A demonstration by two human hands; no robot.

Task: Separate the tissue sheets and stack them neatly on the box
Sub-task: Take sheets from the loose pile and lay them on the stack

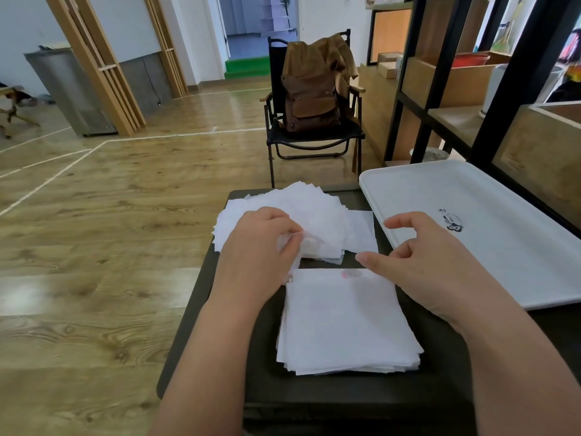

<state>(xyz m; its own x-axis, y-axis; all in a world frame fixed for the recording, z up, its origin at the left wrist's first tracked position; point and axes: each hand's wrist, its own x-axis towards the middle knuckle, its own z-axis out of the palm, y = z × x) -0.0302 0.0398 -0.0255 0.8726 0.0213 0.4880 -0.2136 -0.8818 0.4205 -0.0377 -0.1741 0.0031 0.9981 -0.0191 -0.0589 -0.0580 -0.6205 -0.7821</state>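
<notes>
A loose, fanned heap of white tissue sheets (317,212) lies at the far end of a dark box (361,391). Nearer to me, a squared stack of tissue sheets (345,325) rests on the box, with a faint pink mark at its far edge. My left hand (261,247) sits on the near side of the heap and pinches a crumpled sheet between thumb and fingers. My right hand (421,256) hovers just above the far right corner of the stack, fingers loosely spread and holding nothing.
A white tray (490,215) lies to the right, overlapping the box's edge. A black folding chair with a brown backpack (311,96) stands on the wooden floor beyond the box. A black-framed shelf unit (440,99) rises at the right.
</notes>
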